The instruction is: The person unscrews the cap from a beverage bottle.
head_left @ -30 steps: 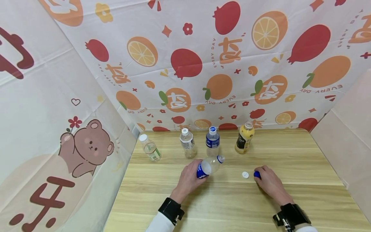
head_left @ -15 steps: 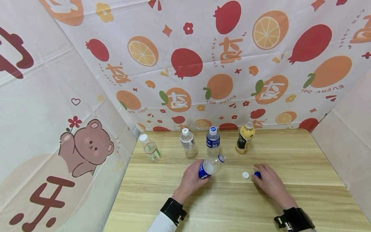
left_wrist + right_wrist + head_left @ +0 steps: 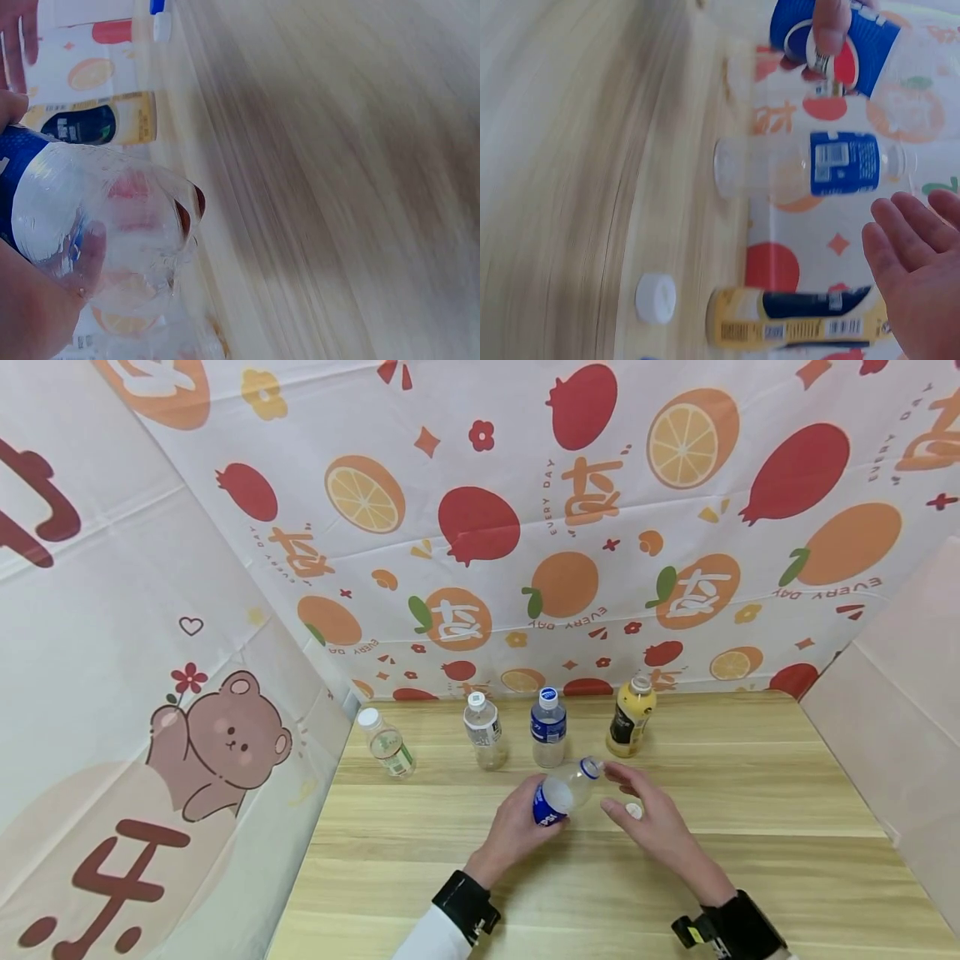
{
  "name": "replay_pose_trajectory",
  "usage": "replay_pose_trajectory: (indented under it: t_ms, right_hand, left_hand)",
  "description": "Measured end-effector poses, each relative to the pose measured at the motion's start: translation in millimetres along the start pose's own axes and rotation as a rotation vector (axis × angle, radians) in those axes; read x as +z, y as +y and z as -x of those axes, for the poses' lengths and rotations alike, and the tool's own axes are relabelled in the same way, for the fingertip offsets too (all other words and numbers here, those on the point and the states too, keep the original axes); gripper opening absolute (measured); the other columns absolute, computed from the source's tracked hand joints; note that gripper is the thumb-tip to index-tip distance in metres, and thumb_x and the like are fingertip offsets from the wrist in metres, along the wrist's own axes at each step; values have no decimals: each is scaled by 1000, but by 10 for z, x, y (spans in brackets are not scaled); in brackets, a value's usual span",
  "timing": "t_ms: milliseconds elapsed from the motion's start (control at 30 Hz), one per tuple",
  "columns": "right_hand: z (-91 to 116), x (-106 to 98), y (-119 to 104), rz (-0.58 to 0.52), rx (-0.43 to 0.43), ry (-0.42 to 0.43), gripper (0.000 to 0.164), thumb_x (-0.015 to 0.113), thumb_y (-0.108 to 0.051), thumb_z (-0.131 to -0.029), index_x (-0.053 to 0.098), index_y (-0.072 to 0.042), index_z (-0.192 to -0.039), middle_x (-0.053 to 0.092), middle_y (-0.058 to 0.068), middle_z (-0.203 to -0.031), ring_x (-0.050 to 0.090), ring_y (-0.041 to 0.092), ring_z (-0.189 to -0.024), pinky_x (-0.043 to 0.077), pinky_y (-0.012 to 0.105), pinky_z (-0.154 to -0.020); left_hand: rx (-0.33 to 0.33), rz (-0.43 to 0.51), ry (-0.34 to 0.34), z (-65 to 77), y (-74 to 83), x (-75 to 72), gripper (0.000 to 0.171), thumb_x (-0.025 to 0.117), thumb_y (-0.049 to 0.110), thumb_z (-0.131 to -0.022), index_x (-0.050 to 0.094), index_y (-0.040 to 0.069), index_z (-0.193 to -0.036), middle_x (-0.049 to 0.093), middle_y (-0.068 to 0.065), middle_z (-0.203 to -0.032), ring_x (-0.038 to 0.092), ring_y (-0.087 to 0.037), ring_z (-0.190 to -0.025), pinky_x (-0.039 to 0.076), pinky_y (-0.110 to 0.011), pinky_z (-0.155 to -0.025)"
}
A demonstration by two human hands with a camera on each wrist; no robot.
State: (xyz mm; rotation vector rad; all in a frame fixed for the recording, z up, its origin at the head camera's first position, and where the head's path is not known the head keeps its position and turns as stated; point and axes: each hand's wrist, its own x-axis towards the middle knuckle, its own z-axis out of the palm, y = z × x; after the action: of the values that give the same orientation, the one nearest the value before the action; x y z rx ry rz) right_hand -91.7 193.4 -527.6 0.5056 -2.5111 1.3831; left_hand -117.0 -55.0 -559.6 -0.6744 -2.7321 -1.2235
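My left hand grips a clear plastic bottle with a blue label. The bottle is tilted, its mouth toward the right, and no cap shows on it. Close to that mouth is my right hand, fingers extended and holding nothing; its bare palm and fingers show in the right wrist view. A white cap lies on the table, partly behind the right hand. In the left wrist view, a blue cap sits by the white cap; the right hand hides it from the head view.
Along the back of the wooden table stand a green-labelled bottle, a clear bottle, a blue-labelled bottle and a yellow bottle. A fruit-printed cloth hangs behind them.
My right hand has let go of the blue cap and moved left and up toward the bottle mouth. The left hand has shifted slightly right with the bottle.
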Motion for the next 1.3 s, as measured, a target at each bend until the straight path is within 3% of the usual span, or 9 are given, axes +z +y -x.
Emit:
replay_pose_trajectory:
  t_ms: [67, 267, 333, 600, 733, 867, 1067, 1300]
  right_hand:
    - [-22, 36, -32, -71, 13, -14, 54, 70, -8, -97, 50, 1, -147, 62, 19, -139, 61, 27, -124, 49, 19, -101]
    - [-71, 159, -147, -263, 141, -87, 61, 64, -10, -102, 34, 5, -154, 50, 29, -149, 54, 44, -132, 49, 53, -106]
    - [-81, 210, -178, -314, 179, -104, 64, 63, -11, -103, 30, 5, -156, 48, 30, -150, 52, 46, -134, 47, 53, -107]
    - [-127, 350, -296, -348, 307, -90, 74, 68, -20, -102, 26, 2, -158, 46, 30, -152, 55, 44, -133, 49, 50, -107]
    - [-146, 355, -335, -380, 372, -80, 75, 70, -22, -101, 26, 1, -158, 46, 33, -151, 56, 47, -131, 54, 45, -102]
    - [-151, 326, -330, -403, 366, -76, 73, 69, -19, -101, 28, 0, -157, 46, 32, -151, 56, 47, -130, 55, 35, -100]
    - [-157, 164, -297, -368, 308, -28, 69, 69, -18, -101, 31, -2, -156, 46, 27, -152, 54, 46, -133, 49, 16, -98]
    - [-166, -160, -251, -322, 322, 30, 74, 68, -17, -102, 24, 3, -158, 41, 33, -152, 46, 49, -137, 43, 6, -95]
  left_hand:
    - [2, 15, 4, -6, 17, 25, 69, 89, 23, -80, 55, 8, -138, 68, -7, -127, 66, -20, -113, 55, -39, -99]
    - [-21, 58, 31, -34, 49, 91, 68, 89, 23, -81, 56, 8, -138, 69, -6, -124, 66, -18, -112, 56, -37, -97]
    - [-34, 66, 40, -40, 64, 105, 68, 88, 24, -81, 55, 8, -138, 69, -7, -125, 66, -18, -112, 56, -38, -97]
    - [-49, 40, 96, -51, 117, 131, 67, 88, 24, -81, 55, 6, -137, 70, -8, -123, 68, -21, -109, 58, -39, -92]
    - [-71, 35, 87, -53, 130, 129, 71, 88, 26, -81, 53, 7, -140, 68, -9, -126, 67, -21, -111, 57, -39, -93]
    - [-68, -10, 51, -54, 131, 114, 87, 91, 36, -79, 47, 7, -148, 64, -9, -133, 64, -22, -117, 55, -41, -99]
    - [-39, -81, 14, -20, 99, 45, 101, 90, 47, -77, 40, 8, -155, 58, -8, -145, 58, -26, -130, 48, -49, -109]
    - [41, -158, 72, 72, -60, -55, 87, 88, 43, -82, 47, 7, -150, 60, -8, -141, 58, -26, -129, 50, -51, -105]
